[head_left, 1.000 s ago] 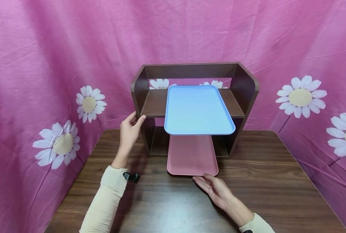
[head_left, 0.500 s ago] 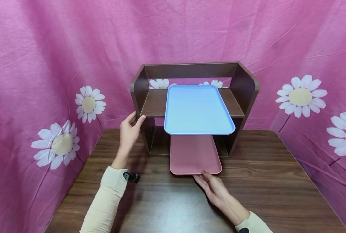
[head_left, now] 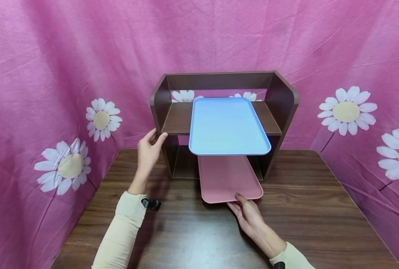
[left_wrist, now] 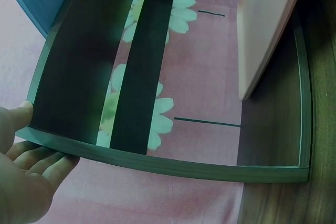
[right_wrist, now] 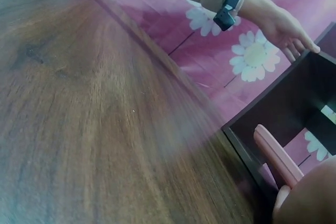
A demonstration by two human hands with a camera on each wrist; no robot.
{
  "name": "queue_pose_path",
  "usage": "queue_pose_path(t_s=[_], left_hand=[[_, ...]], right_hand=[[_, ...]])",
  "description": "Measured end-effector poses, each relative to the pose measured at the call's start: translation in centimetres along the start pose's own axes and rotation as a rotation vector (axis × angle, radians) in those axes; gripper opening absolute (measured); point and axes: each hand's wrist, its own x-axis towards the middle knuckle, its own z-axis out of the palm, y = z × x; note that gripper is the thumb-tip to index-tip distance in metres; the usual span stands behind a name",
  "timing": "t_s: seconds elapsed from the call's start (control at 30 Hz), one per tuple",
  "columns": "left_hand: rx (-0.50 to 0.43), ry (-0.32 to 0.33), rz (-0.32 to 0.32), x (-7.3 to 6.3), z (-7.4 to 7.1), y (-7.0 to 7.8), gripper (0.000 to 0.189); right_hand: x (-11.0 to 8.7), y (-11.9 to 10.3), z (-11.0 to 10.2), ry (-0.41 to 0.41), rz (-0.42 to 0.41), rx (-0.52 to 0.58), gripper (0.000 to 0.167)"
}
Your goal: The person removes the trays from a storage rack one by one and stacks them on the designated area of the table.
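A dark brown two-tier shelf [head_left: 179, 118] stands on the table. My left hand [head_left: 148, 151] grips its left side panel, thumb at the front edge and fingers on the outer face, as the left wrist view [left_wrist: 31, 177] confirms for that hand. A pink tray [head_left: 227, 179] sticks out of the lower compartment toward me, its back part hidden. My right hand [head_left: 249, 216] pinches the tray's front edge, thumb on top and fingers underneath. On the upper tier lies a blue tray [head_left: 229, 127], its front overhanging the pink one. In the right wrist view only part of my right hand shows.
The wooden table [head_left: 186, 239] extends in front of the shelf and to both sides. Behind and around it hangs a pink curtain [head_left: 118, 45] printed with white daisies. A black wrist camera [head_left: 151, 204] sits at my left cuff.
The pink tray's front end has swung to the right and now sits slightly angled. My right hand moved with it, its thumb now over the rim. The left hand, shelf and blue tray stayed put.
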Motion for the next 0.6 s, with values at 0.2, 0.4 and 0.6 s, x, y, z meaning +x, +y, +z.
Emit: queue_pose_path(t_s=[0.2,0.4,0.6], left_hand=[[-0.011,-0.005,0.006,0.01,-0.07,0.02,0.051],[-0.013,-0.001,0.006,0.01,-0.11,-0.06,0.051],[-0.016,0.006,0.013,-0.08,-0.15,0.03,0.051]], right_hand=[[-0.21,-0.09,0.04,-0.053,-0.045,0.068,0.061],[-0.28,-0.09,0.14,0.033,-0.088,0.045,0.043],[-0.39,-0.43,-0.04,0.045,-0.115,0.077,0.032]])
